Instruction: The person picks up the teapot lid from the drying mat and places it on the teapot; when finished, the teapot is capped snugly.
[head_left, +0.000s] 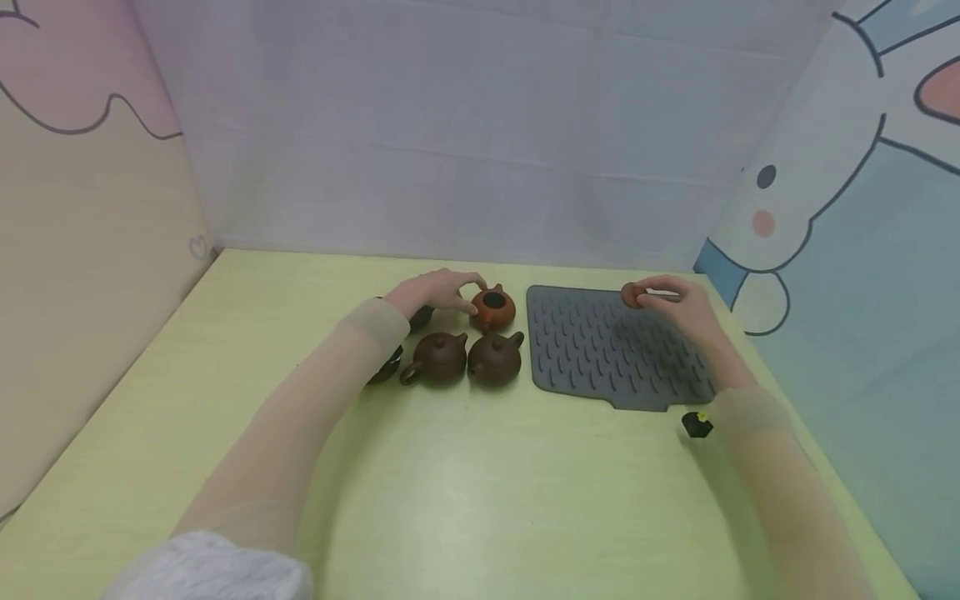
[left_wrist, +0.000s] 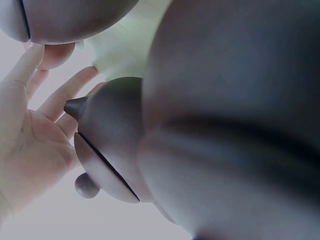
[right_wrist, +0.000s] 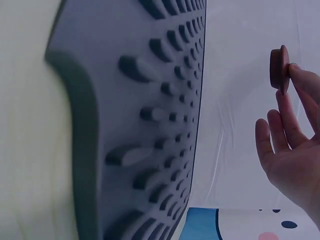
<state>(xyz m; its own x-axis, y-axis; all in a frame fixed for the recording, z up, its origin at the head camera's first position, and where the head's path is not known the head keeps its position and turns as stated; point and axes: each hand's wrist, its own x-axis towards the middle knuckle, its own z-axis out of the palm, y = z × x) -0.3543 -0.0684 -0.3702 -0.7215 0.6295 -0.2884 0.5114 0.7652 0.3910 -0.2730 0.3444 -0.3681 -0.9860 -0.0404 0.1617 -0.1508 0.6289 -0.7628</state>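
My left hand [head_left: 440, 292] has its thumb and index finger curved round the left side of a reddish-brown teapot [head_left: 504, 315], whose lidless, dark opening faces up. In the left wrist view that teapot [left_wrist: 59, 56] is mostly hidden behind the thumb and a dark teapot [left_wrist: 82, 20]. Above the far right part of a grey drying mat [head_left: 577, 342], my right hand [head_left: 686, 310] pinches a small reddish-brown teapot lid [head_left: 630, 295] between thumb and fingers. The right wrist view shows the lid [right_wrist: 277, 69] edge-on, held clear of the mat, with the other fingers loosely extended.
Two dark brown lidded teapots, one on the left [head_left: 440, 360] and one on the right [head_left: 495, 362], stand just in front of the reddish one. More dark pieces [head_left: 386, 367] are partly covered by my left forearm. A small black object with a yellow flower [head_left: 697, 424] lies near my right wrist.
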